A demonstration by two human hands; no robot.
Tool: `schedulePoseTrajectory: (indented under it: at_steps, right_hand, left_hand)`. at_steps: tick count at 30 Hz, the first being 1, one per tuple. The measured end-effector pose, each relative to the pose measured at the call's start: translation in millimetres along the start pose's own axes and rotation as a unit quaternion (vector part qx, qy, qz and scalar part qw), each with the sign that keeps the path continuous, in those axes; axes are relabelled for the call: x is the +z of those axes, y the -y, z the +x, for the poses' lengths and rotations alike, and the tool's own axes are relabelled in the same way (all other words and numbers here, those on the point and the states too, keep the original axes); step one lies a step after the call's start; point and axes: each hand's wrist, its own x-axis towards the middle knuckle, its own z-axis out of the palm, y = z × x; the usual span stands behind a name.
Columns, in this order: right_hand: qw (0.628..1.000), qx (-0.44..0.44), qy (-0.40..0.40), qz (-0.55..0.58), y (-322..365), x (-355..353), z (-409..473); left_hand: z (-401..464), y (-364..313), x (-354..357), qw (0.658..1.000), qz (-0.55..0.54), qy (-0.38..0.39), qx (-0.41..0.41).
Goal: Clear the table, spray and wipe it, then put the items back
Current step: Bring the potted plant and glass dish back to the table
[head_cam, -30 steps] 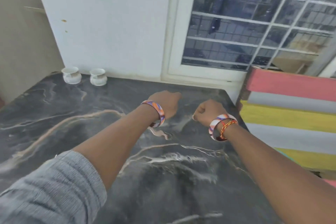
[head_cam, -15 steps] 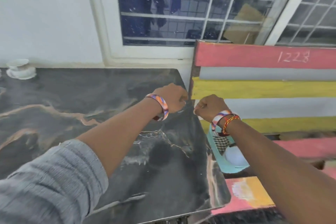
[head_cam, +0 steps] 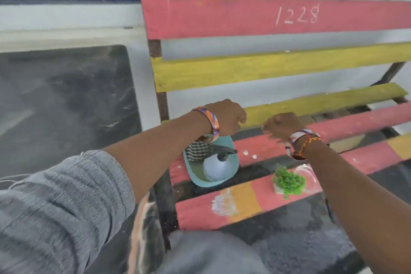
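1. The left hand point(head_cam: 224, 118) is held in the air above the slatted bench point(head_cam: 255, 16). Its fingers point(head_cam: 241, 119) are curled into a loose fist, and nothing is seen to be grasped in them.
2. The right hand point(head_cam: 281, 125) is held level with the left and just beside it, with a narrow gap between the two. Its fingers are likewise clenched, with nothing visibly held; motion blur softens their outline.
3. A patterned bangle is worn on each wrist; a red thread band is added on the right wrist.
4. A teal tray point(head_cam: 233, 176) is placed on the seat slats at the left end of the bench, directly below the left wrist and apart from it.
5. A white spray bottle point(head_cam: 214, 168) with a dark trigger head is laid inside the tray, below and clear of both sets of fingers.
6. A checked cloth point(head_cam: 196, 151) is lodged in the tray to the left of the bottle and is partly covered by the left wrist.
7. A small green plant point(head_cam: 288, 181) is set on a front slat, right of the tray and below the right wrist, untouched.
8. A clear plastic item point(head_cam: 308, 172) is located just beside the plant on its right; its kind cannot be determined.
9. The dark marble table point(head_cam: 66, 100) is situated at the left, adjoining the bench end, well apart from both hands.
10. The number "1228" is chalked on the top red back slat.
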Motion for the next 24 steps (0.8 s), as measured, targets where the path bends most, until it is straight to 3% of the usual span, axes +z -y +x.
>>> schedulePoseTrajectory:
  at_steps: [3,8,10,12,16,19,24]
  right_hand:
    - [0.997,0.064,0.009,0.039,-66.5,-23.2,25.9]
    - [0.993,0.086,-0.015,0.078,-156.8,-35.3,64.4]
    - [0.997,0.07,0.026,-0.013,-185.7,-37.4,87.5]
    - [0.985,0.02,0.089,-0.149,-217.6,-36.3,100.8]
    - [0.92,-0.07,0.231,-0.308,-282.3,-23.1,103.0]
    - [0.892,-0.064,0.286,-0.345,-311.2,-10.1,107.5]
    - [0.892,-0.079,0.301,-0.329,-331.9,6.0,122.4]
  left_hand:
    - [37.5,-15.6,38.1,0.998,0.007,0.065,0.001]
    - [95.0,-38.2,104.6,0.977,0.015,0.192,-0.087]
    - [114.2,-64.1,119.8,0.989,-0.015,0.139,-0.055]
    - [131.5,-86.4,147.9,0.988,-0.046,0.141,-0.044]
    - [162.2,-118.0,225.7,0.971,-0.02,0.227,-0.076]
    - [172.2,-139.3,263.5,0.971,0.032,0.219,-0.087]
    - [190.6,-142.4,275.5,0.978,0.07,0.159,-0.116]
